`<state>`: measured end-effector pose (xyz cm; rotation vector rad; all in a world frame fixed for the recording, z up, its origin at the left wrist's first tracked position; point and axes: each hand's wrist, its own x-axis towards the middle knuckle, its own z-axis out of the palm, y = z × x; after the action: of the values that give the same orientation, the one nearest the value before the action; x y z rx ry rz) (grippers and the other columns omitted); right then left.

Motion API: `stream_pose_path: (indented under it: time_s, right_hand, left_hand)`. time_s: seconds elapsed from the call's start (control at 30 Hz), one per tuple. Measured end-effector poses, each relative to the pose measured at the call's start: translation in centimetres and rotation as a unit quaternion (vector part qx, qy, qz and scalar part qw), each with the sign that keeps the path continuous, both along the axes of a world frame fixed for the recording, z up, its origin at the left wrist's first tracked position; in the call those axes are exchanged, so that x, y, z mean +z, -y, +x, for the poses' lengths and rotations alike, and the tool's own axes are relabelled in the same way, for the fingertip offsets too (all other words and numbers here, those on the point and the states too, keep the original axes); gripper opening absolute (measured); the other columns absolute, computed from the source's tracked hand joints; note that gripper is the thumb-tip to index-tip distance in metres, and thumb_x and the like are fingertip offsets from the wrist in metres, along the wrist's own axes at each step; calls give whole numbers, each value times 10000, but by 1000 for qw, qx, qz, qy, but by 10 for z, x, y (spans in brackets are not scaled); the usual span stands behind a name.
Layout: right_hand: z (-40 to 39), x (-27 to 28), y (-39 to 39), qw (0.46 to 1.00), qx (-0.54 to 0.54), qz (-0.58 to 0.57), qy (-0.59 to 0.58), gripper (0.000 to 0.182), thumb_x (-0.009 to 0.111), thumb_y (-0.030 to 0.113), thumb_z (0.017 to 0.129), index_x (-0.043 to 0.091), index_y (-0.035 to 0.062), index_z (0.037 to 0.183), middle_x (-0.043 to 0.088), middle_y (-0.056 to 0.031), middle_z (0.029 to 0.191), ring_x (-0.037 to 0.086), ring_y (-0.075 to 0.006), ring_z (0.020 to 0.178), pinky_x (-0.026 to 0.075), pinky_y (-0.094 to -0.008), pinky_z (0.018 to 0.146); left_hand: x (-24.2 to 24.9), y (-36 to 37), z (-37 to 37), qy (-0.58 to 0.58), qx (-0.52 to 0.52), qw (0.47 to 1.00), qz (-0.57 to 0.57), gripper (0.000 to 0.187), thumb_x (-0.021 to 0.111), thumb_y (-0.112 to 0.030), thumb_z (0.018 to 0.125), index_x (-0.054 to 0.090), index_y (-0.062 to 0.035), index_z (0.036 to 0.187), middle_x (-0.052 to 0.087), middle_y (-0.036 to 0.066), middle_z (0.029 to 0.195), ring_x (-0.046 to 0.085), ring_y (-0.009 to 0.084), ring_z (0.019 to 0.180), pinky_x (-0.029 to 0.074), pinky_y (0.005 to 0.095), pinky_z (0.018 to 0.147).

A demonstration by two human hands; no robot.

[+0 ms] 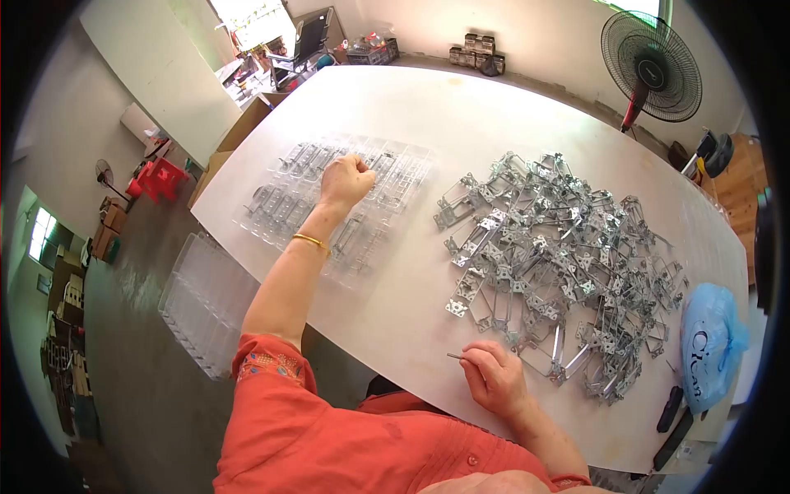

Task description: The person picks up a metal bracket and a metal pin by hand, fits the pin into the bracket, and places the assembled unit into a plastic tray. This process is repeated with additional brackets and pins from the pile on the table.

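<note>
My left hand (346, 180) reaches over a clear plastic tray (421, 165) with rows of compartments. Its fingers are curled together, and whatever they may hold is hidden. Metal bracket-like parts (284, 206) lie in several of the tray's compartments. Close to the table's near edge, my right hand (494, 379) pinches a thin metal rod (454, 356) whose tip points left. Just beyond that hand spreads a large tangled heap of silvery metal brackets (568, 255).
A blue plastic bag (709, 346) sits at the right edge of the white table (395, 99), beside dark-handled tools (671, 410). Left of the table are stacked clear trays (206, 300). A standing fan (650, 72) is beyond the far right side.
</note>
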<state>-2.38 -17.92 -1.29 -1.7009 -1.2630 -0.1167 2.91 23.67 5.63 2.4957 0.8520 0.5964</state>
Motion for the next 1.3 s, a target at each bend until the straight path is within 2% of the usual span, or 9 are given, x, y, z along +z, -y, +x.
stream_pose_path:
  time_s: [0.43,0.53,0.63,0.83,0.93,1.0,1.1,1.23,1.3]
  right_hand:
    - [2,-1,0,1000,4,-12,3,190,763,22,857,650,59,1006,690,-86,988,688,-246,711,562,-335,583]
    - [3,0,0,1000,4,-12,5,189,763,23,858,650,59,1005,689,-85,985,689,-247,708,562,-336,577]
    - [3,0,0,1000,4,-12,6,187,763,24,860,650,58,1006,687,-85,982,688,-248,702,563,-337,574]
    - [3,-2,0,1000,3,-11,6,180,761,30,865,649,58,1003,684,-86,977,684,-249,689,562,-339,569]
    - [3,-2,1,1000,3,-13,6,178,761,33,865,649,57,1001,682,-87,975,684,-249,688,558,-339,564]
    - [3,-2,1,1000,1,-14,5,177,761,35,864,650,56,1000,681,-88,974,684,-248,688,556,-339,561]
    - [3,0,1,1000,2,-13,7,167,761,33,858,655,55,984,679,-89,968,684,-246,690,552,-338,557]
    - [6,2,-1,1000,4,-1,17,146,764,54,857,662,56,961,676,-87,954,674,-247,675,537,-337,551]
    - [3,3,2,1000,-1,-5,12,142,765,64,857,663,56,955,673,-85,940,665,-250,663,529,-339,544]
  left_hand:
    - [-11,-6,18,-82,12,996,23,248,625,-210,726,750,-45,864,750,214,912,723,375,921,565,445,861]
    - [-16,-5,19,-109,-2,993,41,238,619,-196,741,748,-37,861,752,211,946,721,371,945,565,444,880]
    - [-27,-9,23,-91,4,990,110,262,674,-267,743,761,-32,820,747,212,873,729,347,868,568,430,829]
    - [-20,-5,26,-169,-2,979,113,289,621,-222,794,762,6,904,739,245,967,718,374,975,567,451,896]
    - [-24,-7,26,-160,0,979,123,250,634,-212,790,761,-4,843,735,252,903,717,390,911,564,455,876]
    - [-23,-2,22,-79,-10,977,198,241,625,-208,835,756,-10,871,729,239,939,698,386,957,547,444,900]
    - [-5,19,11,-1,-41,977,210,195,633,-177,876,731,-11,896,713,203,937,678,360,952,529,443,884]
    - [22,70,-10,44,-97,983,152,125,649,-130,901,681,-10,895,677,182,928,637,366,957,505,461,879]
    - [23,103,-23,97,-170,973,123,62,671,-78,890,650,-19,882,656,152,874,631,344,891,499,450,806]
